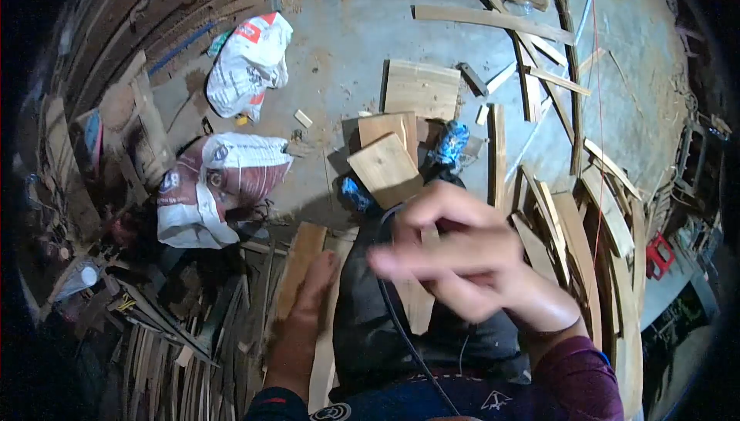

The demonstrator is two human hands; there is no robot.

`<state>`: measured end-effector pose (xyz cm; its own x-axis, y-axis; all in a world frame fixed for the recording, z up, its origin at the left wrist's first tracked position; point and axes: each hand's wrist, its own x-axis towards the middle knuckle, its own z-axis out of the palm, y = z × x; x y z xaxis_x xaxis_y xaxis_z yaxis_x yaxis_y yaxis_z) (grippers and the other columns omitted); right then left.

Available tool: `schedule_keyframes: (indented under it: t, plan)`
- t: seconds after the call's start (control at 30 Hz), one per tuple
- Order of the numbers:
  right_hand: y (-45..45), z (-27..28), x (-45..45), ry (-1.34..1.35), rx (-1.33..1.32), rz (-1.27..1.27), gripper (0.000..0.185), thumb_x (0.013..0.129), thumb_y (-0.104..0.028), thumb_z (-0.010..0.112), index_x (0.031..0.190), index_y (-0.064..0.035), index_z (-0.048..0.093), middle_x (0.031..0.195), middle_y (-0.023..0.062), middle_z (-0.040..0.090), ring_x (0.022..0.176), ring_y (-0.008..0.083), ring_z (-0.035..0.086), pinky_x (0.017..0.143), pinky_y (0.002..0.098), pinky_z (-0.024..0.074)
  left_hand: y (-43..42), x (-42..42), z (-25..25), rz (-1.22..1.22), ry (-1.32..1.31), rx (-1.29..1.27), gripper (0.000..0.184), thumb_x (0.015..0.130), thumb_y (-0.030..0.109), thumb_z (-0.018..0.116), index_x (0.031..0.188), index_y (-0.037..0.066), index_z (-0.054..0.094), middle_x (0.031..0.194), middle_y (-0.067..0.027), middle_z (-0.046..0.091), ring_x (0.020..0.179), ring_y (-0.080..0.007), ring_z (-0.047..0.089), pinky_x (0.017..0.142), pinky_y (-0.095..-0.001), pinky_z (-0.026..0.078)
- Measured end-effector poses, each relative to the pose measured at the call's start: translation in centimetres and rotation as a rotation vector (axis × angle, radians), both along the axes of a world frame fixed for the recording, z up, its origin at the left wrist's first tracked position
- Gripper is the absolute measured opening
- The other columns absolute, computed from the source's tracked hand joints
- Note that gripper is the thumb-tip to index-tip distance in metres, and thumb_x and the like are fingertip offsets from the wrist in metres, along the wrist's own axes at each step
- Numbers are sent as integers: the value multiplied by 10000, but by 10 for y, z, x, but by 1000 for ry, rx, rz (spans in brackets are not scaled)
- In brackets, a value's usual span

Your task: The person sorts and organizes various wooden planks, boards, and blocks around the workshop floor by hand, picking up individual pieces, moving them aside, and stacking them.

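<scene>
My right hand [462, 255] is raised close to the camera above my lap, blurred by motion. Its fingers are loosely bent and apart, pointing left, and nothing shows in them. Lower down at the left, my left hand [316, 278] rests at a wooden board [306, 244] beside my leg; its fingers are too dim to make out. A dark cable [401, 321] runs down past my right hand toward my chest. Between my feet, in blue coverings [452, 144], lies a square wooden block [385, 168] over another wooden piece [378, 127].
A flat wooden board [422, 90] lies ahead on the concrete floor. Two sacks stand at the left, one white [248, 67] and one brown and white [220, 186]. Long planks [582, 255] are piled at the right, thin strips [154, 359] at the lower left.
</scene>
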<state>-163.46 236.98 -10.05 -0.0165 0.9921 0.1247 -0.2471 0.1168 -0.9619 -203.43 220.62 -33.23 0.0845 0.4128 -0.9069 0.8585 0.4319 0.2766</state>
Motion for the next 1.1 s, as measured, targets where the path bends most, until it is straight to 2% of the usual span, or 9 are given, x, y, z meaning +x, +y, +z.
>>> schedule_keyframes:
  t: [0.03, 0.1, 0.17, 0.33, 0.6, 0.7, 0.9, 1.03, 1.1]
  plan:
    - [-2, -14, 20, -111, -93, 85, 517, 698, 103, 521, 1173, -37, 671, 923, 109, 574, 778, 202, 567, 697, 300, 494, -38, -30, -64, -325, -263, 10, 280, 901, 298, 557, 939, 32, 637, 863, -171, 647, 860, -354, 626, 748, -363, 501]
    - [-18, -44, 54, -369, -223, 119, 568, 700, 76, 566, 1246, -70, 606, 961, 124, 589, 847, 268, 599, 746, 372, 508, 12, 69, -28, -360, 124, -355, 195, 865, 226, 582, 924, 48, 633, 900, -171, 655, 893, -359, 627, 744, -393, 500]
    - [-37, -67, 95, -637, -322, 179, 534, 733, 12, 593, 1255, -102, 583, 990, 136, 602, 903, 314, 610, 795, 408, 508, 49, 160, 31, -305, -61, 55, 191, 863, 224, 560, 941, 67, 634, 926, -181, 656, 908, -379, 625, 742, -435, 495]
    - [-103, -123, 200, -1208, -748, 460, 463, 850, -297, 623, 1276, -135, 540, 1046, 149, 612, 973, 339, 622, 828, 438, 511, 96, 296, 18, -335, -311, 105, 193, 889, 218, 565, 969, 51, 619, 885, -188, 652, 869, -379, 632, 728, -437, 496]
    - [-111, -132, 299, -330, -1113, -50, 532, 803, -209, 753, 1279, -62, 567, 1136, 132, 632, 966, 235, 627, 812, 356, 520, 213, 408, 51, -436, -384, 145, 221, 925, 227, 585, 1012, 30, 636, 846, -100, 662, 760, -183, 634, 684, -317, 499]
    - [-75, -134, 310, -471, -857, 145, 630, 727, -146, 809, 1306, -126, 561, 1197, 66, 604, 1066, 195, 568, 866, 353, 504, 259, 397, 48, -449, -360, 174, 205, 917, 207, 599, 1007, 26, 634, 842, -102, 657, 752, -184, 629, 673, -320, 498]
    - [40, -158, 305, 444, -982, -39, 916, 630, -244, 884, 1407, -85, 428, 1302, 76, 546, 1104, 210, 563, 870, 348, 490, 415, 372, -10, -362, -314, 308, 125, 854, 164, 617, 894, 51, 653, 810, -148, 650, 758, -305, 638, 690, -366, 502]
    - [89, -213, 299, 267, -1257, -353, 658, 764, -95, 779, 1351, -57, 483, 1195, 78, 602, 984, 180, 612, 802, 331, 514, 508, 351, -118, -345, -181, 380, 134, 860, 163, 578, 891, 60, 658, 888, -170, 674, 857, -344, 658, 702, -425, 519]
    - [88, -241, 282, -356, -1405, -126, 562, 753, -203, 800, 1249, -61, 579, 1097, 80, 652, 920, 197, 632, 780, 333, 523, 531, 334, -142, -524, 34, 349, 169, 831, 210, 589, 897, 74, 666, 919, -179, 674, 888, -363, 652, 729, -462, 522]
